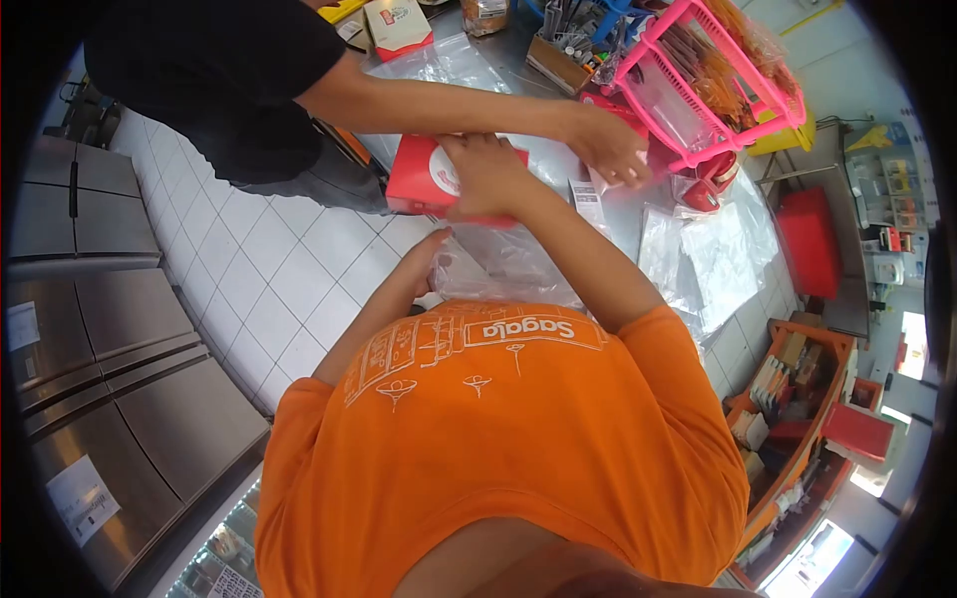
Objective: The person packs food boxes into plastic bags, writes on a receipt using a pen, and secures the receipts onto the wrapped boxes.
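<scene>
A red box with a white round print [411, 177] lies at the near edge of the metal table. My right hand [485, 177] rests on top of it, fingers spread over the lid. Below the box, a clear plastic bag [513, 261] hangs in front of my orange shirt. At the bag's left edge is my left hand [431, 261], its fingers closed on the plastic. A co-worker's bare forearm [449, 108] crosses above the box, and that person's hand is beside the pink basket [688, 149], slightly blurred.
More clear bags [723, 254] lie on the table's right side. Near the basket sits a red tape dispenser [701, 191]. A wooden holder with tools [558, 65] stands at the back. The co-worker in black [219, 90] stands at the left. Steel refrigerators [150, 399] line the left.
</scene>
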